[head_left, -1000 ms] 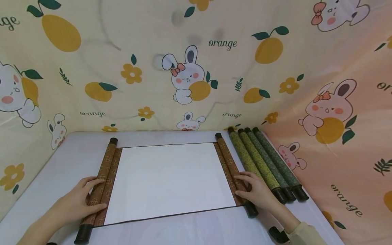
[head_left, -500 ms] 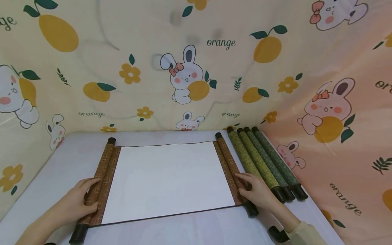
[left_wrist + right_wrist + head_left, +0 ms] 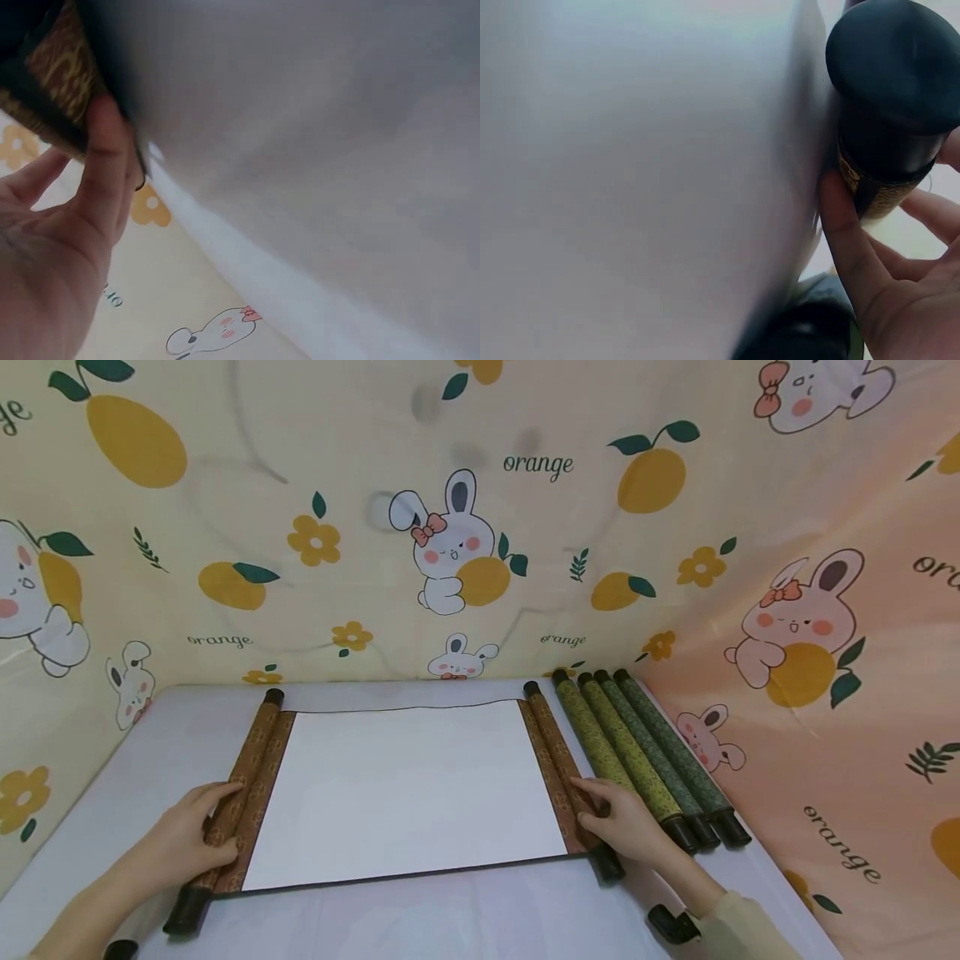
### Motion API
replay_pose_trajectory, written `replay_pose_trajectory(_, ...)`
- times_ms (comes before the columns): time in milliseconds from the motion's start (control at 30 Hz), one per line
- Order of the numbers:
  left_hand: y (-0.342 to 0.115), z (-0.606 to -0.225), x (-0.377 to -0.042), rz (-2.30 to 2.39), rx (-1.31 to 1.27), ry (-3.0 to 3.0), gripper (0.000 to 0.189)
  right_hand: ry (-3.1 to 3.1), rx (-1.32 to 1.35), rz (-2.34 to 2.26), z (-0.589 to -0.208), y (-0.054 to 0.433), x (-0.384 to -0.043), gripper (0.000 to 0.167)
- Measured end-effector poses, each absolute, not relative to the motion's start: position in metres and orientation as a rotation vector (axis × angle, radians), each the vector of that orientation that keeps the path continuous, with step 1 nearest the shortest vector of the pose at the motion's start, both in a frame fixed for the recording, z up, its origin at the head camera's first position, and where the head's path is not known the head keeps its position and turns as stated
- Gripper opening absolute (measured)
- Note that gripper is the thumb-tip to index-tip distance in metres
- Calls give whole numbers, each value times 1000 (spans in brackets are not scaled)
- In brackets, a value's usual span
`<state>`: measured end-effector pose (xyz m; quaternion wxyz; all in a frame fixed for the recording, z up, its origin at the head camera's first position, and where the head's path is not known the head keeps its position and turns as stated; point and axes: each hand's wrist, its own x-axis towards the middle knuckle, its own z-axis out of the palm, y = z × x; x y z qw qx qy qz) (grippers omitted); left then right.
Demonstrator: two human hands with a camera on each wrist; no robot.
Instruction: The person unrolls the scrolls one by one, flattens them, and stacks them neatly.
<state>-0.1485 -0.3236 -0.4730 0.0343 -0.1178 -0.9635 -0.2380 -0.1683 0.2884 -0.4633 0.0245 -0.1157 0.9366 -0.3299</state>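
A scroll with a blank white sheet point(image 3: 405, 793) is spread open between two brown patterned rollers with black end knobs. On the left roller point(image 3: 243, 760), my left hand point(image 3: 183, 839) grips the lower part, thumb on the near side and fingers over the far side. My right hand point(image 3: 618, 818) holds the right roller point(image 3: 551, 735) the same way. Left wrist view: fingers point(image 3: 105, 165) press against the brown patterned roller, partly dark and blurred. In the right wrist view, a black knob point(image 3: 892, 67) stands large above the right-hand fingers point(image 3: 847, 240); the sheet's underside fills the left.
Several rolled scrolls, yellow-green point(image 3: 622, 743) and dark green point(image 3: 675, 752), lie side by side right of my right hand. A white tabletop point(image 3: 420, 918) lies below. Behind and beside it hangs a cloth point(image 3: 360, 443) printed with rabbits and oranges. A black object point(image 3: 671, 924) sits by the right wrist.
The scroll's near edge and both rollers have shifted slightly upward in the head view. My left thumb has drawn back from the sheet's brown border onto the roller. Both hands keep their hold.
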Motion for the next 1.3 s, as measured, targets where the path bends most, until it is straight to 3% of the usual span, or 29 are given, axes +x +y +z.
replay_pose_trajectory(533,-333,-474,-187,-732,-343,-3007,85,2901,-351,-979,-464,270,-202,56)
replay_pose_trajectory(1300,-331,-474,-178,-638,-488,-2983,64,2908,-473,-916,-466,270,-203,51)
